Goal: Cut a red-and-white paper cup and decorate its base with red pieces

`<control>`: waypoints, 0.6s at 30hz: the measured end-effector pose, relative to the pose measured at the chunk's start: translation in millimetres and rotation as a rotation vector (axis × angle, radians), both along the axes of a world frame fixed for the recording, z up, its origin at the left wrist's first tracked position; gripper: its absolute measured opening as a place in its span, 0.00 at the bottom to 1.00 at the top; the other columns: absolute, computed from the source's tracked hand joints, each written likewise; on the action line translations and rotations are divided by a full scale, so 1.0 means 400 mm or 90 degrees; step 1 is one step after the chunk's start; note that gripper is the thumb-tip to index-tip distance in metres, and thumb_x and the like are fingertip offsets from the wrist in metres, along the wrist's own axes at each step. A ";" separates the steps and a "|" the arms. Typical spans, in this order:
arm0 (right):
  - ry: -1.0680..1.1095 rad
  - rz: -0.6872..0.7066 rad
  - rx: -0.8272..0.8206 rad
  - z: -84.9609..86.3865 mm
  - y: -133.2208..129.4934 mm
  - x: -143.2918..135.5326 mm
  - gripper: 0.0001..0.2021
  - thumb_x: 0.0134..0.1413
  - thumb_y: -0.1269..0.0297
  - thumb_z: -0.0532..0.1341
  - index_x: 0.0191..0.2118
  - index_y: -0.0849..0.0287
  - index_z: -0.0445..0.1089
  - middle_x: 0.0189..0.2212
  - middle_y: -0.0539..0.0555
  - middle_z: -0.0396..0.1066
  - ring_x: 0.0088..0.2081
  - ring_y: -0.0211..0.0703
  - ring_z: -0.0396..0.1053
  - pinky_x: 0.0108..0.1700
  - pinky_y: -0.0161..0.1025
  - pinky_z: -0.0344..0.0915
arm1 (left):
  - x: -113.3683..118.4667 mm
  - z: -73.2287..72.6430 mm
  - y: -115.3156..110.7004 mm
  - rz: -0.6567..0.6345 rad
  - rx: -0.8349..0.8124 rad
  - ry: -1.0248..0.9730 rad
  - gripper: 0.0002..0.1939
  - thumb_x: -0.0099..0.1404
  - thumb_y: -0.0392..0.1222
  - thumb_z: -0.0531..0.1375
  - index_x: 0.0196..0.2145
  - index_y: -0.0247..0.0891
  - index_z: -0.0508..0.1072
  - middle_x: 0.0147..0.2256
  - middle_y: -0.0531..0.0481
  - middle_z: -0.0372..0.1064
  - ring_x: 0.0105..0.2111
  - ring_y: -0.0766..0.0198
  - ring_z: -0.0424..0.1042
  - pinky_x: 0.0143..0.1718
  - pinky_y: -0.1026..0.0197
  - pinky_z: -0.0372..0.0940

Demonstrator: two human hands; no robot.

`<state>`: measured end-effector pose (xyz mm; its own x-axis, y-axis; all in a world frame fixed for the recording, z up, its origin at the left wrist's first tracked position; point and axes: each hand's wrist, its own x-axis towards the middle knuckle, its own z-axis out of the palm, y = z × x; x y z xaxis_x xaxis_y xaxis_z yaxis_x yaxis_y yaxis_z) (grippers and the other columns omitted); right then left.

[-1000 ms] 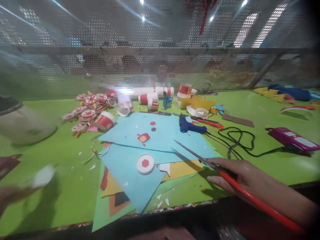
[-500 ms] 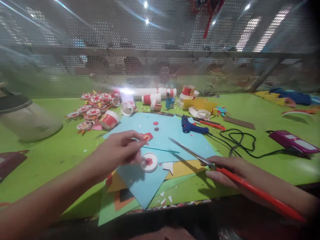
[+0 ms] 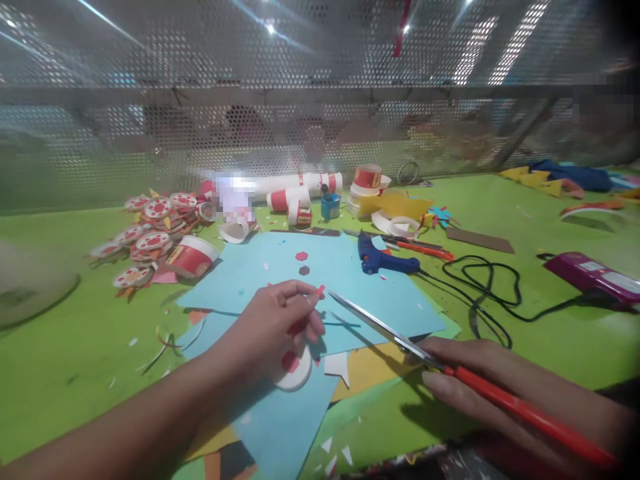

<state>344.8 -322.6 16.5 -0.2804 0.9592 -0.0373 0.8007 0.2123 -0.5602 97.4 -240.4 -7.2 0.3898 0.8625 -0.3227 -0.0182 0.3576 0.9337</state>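
Between thumb and forefinger, my left hand (image 3: 283,323) pinches a small red paper piece (image 3: 321,291) above the blue paper (image 3: 345,277). More red shows behind its curled fingers, too hidden to make out. Below this hand lies a white disc (image 3: 295,373) with a red hexagon on it, partly covered. My right hand (image 3: 475,373) grips scissors (image 3: 380,327) with red handles, their tip pointing at the red piece, a short gap apart. The blades look nearly closed. Beyond the left hand, a red hexagon (image 3: 301,256) and a dark one (image 3: 305,270) rest on the blue paper.
A blue glue gun (image 3: 385,260) with a black cord lies at the right, near a purple box (image 3: 590,277). Decorated discs (image 3: 155,240) pile up at the left beside a paper cup (image 3: 193,257). Paper scraps (image 3: 333,457) lie near the front edge.
My left hand has moved right, towards the scissors' tip, and now shows a red paper piece at its fingertips. The view has shifted slightly; my right hand still holds the scissors.
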 end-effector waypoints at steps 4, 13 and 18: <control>-0.063 -0.010 0.017 -0.014 0.002 0.025 0.15 0.54 0.49 0.57 0.41 0.47 0.76 0.37 0.53 0.79 0.35 0.51 0.77 0.29 0.38 0.75 | -0.009 -0.002 0.028 0.002 0.031 0.033 0.09 0.60 0.43 0.61 0.34 0.33 0.71 0.21 0.49 0.72 0.20 0.70 0.66 0.21 0.68 0.56; -0.028 -0.023 -0.076 -0.013 0.015 -0.021 0.19 0.56 0.46 0.53 0.32 0.51 0.75 0.26 0.52 0.77 0.26 0.46 0.74 0.26 0.36 0.71 | 0.006 -0.010 0.045 -0.062 -0.027 0.042 0.07 0.61 0.41 0.60 0.32 0.33 0.69 0.21 0.45 0.74 0.19 0.68 0.67 0.22 0.66 0.56; -0.028 -0.028 -0.167 -0.007 0.029 -0.040 0.20 0.54 0.42 0.53 0.34 0.51 0.74 0.34 0.53 0.78 0.33 0.50 0.75 0.34 0.42 0.72 | 0.000 -0.013 0.048 -0.061 -0.039 0.016 0.08 0.61 0.41 0.61 0.34 0.33 0.69 0.23 0.44 0.75 0.21 0.67 0.70 0.24 0.65 0.59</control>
